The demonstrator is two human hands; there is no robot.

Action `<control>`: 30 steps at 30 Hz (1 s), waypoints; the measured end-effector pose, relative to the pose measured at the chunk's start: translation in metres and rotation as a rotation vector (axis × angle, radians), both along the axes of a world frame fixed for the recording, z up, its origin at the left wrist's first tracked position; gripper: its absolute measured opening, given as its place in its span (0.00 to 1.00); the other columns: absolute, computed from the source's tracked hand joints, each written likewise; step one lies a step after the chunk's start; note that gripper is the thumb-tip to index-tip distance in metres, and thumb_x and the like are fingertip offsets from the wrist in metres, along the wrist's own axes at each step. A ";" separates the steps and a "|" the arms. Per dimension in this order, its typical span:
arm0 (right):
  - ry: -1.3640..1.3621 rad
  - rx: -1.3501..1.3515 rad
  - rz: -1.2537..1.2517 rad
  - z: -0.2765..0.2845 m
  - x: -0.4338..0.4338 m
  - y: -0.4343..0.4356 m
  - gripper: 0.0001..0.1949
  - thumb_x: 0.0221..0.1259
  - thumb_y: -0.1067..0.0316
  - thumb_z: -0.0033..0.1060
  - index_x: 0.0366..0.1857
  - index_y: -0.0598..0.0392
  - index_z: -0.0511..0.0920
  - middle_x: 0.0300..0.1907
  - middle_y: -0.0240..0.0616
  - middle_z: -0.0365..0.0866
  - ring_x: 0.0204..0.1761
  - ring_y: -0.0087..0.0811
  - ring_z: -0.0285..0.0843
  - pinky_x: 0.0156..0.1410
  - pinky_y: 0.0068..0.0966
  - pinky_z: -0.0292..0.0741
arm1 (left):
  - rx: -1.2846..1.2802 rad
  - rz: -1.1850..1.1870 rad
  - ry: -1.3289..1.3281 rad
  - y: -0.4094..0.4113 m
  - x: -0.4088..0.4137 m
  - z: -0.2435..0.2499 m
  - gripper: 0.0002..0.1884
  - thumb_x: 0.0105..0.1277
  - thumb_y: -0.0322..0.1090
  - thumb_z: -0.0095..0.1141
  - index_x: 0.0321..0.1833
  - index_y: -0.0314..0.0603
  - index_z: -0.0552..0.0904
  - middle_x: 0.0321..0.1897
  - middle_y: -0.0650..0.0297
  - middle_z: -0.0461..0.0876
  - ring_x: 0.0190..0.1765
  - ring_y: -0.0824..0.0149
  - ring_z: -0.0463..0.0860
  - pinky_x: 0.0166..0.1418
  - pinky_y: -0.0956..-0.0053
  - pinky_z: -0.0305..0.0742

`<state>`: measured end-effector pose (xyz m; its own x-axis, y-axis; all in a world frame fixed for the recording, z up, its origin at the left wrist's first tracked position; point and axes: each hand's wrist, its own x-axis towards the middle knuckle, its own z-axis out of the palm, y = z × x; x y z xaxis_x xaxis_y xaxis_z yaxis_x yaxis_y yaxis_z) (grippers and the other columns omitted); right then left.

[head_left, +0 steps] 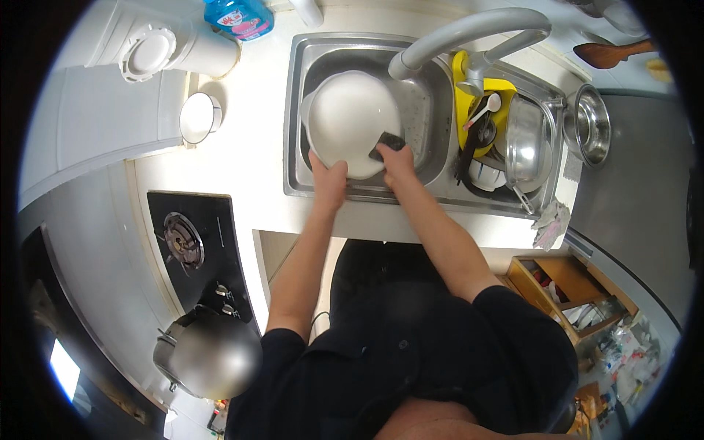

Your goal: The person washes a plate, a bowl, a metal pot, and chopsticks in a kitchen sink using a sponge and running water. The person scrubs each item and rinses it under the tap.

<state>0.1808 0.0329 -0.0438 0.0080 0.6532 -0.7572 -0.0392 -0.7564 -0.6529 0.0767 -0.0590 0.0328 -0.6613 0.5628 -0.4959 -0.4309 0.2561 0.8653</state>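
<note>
A large white bowl (352,118) with a small side handle is tilted in the left basin of the stainless steel sink (426,126), its inside facing up. My left hand (330,181) grips the rim at the near left, thumb on the inner side. At the near right of the rim, my right hand (399,165) holds a dark scouring pad (389,144) against the bowl. The grey faucet (473,33) arches over the basin, and no water stream shows from it.
The right basin holds a yellow plastic rack (462,99), a steel pot (522,143) and utensils. A steel bowl (591,126) stands at the right, near a crumpled rag (551,224). On the left are a white enamel mug (197,117), blue detergent bottle (242,19) and gas hob (192,247).
</note>
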 end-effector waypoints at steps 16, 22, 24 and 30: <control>-0.619 0.626 0.748 0.035 0.014 0.056 0.24 0.56 0.62 0.66 0.52 0.66 0.71 0.54 0.58 0.76 0.56 0.54 0.76 0.59 0.42 0.73 | 0.000 -0.024 -0.299 -0.005 -0.002 0.017 0.32 0.50 0.20 0.45 0.63 0.37 0.62 0.51 0.54 0.70 0.52 0.58 0.75 0.54 0.64 0.78; -0.929 1.495 0.986 0.032 -0.004 0.067 0.29 0.56 0.63 0.65 0.60 0.66 0.68 0.60 0.55 0.70 0.65 0.53 0.66 0.69 0.42 0.66 | -0.037 0.004 -0.328 -0.002 0.005 0.033 0.29 0.50 0.20 0.45 0.60 0.39 0.65 0.46 0.57 0.73 0.45 0.60 0.78 0.37 0.63 0.80; -0.890 1.502 1.011 0.036 -0.012 0.054 0.30 0.57 0.62 0.64 0.62 0.66 0.68 0.60 0.54 0.69 0.66 0.52 0.64 0.71 0.43 0.64 | -0.011 0.021 -0.322 -0.001 0.004 0.034 0.29 0.49 0.20 0.45 0.60 0.40 0.67 0.44 0.58 0.75 0.42 0.60 0.79 0.32 0.64 0.80; -0.479 1.031 1.098 0.063 -0.002 0.023 0.26 0.62 0.64 0.56 0.63 0.63 0.66 0.61 0.57 0.71 0.64 0.54 0.67 0.67 0.42 0.68 | 0.021 -0.016 -0.354 -0.004 0.001 0.027 0.33 0.50 0.20 0.45 0.64 0.41 0.62 0.50 0.55 0.72 0.49 0.57 0.77 0.42 0.62 0.80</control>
